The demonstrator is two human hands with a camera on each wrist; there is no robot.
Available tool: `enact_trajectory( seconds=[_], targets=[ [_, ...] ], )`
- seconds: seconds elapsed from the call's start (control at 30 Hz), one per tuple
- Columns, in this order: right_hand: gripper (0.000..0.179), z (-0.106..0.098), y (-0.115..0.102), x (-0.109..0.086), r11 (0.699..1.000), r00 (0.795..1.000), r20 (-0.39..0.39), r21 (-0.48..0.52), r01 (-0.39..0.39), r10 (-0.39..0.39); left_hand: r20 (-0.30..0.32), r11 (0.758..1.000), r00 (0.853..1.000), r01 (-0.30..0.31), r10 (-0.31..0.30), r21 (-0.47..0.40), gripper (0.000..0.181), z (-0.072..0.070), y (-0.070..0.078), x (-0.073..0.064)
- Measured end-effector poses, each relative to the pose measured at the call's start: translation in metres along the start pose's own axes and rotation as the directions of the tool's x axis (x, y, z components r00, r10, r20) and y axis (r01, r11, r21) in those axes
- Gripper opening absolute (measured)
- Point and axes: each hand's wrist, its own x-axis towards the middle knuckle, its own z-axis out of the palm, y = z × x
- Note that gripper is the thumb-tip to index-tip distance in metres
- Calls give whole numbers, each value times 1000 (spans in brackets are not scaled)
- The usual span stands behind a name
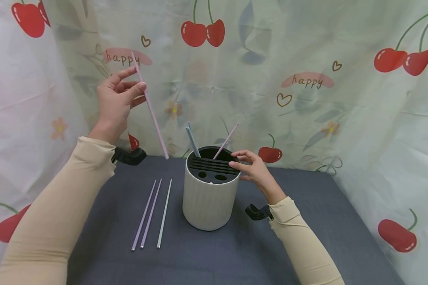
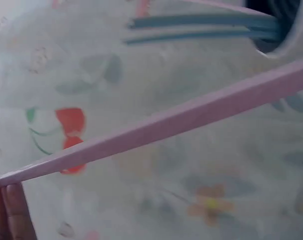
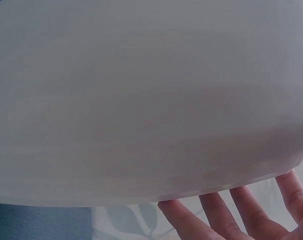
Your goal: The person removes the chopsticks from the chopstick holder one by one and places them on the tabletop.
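Observation:
High at the left of the head view, my left hand (image 1: 119, 93) pinches a long pink chopstick (image 1: 153, 116) between thumb and fingers. The chopstick slants down to the right, its lower end left of the utensil holder (image 1: 208, 206); it also crosses the left wrist view. My right hand (image 1: 255, 170) grips the holder's right rim, thumb over the black slotted insert (image 1: 214, 168). In the right wrist view several fingers (image 3: 246, 210) touch the white wall. Two blue chopsticks (image 1: 192, 140) and a pink one (image 1: 226, 140) stand in the holder's open rear compartment.
On the dark tablecloth (image 1: 107, 225) left of the holder lie two purple chopsticks (image 1: 148, 215) and a pale one (image 1: 165, 213), roughly parallel. A cherry-printed curtain (image 1: 214, 87) hangs behind the table and along both sides.

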Motion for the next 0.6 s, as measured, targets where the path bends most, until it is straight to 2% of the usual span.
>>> enact_trajectory(
  seconds=[0.07,0.13,0.2,0.3,0.4,0.43,0.53,0.6],
  targets=[
    [43,0,1,0,1000,1000,-1,0,0,0,-4,993,996,91,-91,82,41,-16,-13,-3],
    [42,0,1,1,1000,1000,-3,0,-1,1,-10,961,984,175,-177,216,43,-33,-31,-8],
    [42,0,2,1,1000,1000,-4,1,-1,1,-7,906,967,242,-256,348,47,-52,-53,-12],
    [42,0,3,1,1000,1000,-6,0,-2,2,3,804,936,301,-352,513,52,-81,-88,-22],
    [42,0,3,1,1000,1000,-5,-3,-3,3,7,724,889,368,-458,583,53,-111,-119,-34],
    [42,0,3,1,1000,1000,-5,-3,-3,3,0,685,871,387,-492,617,52,-121,-129,-38],
    [43,0,2,1,1000,1000,-5,-4,-4,4,-44,565,799,462,-599,684,52,-142,-154,-51],
    [43,0,2,1,1000,1000,-5,-3,-4,4,-87,482,751,503,-654,717,51,-151,-169,-60]
  ],
)
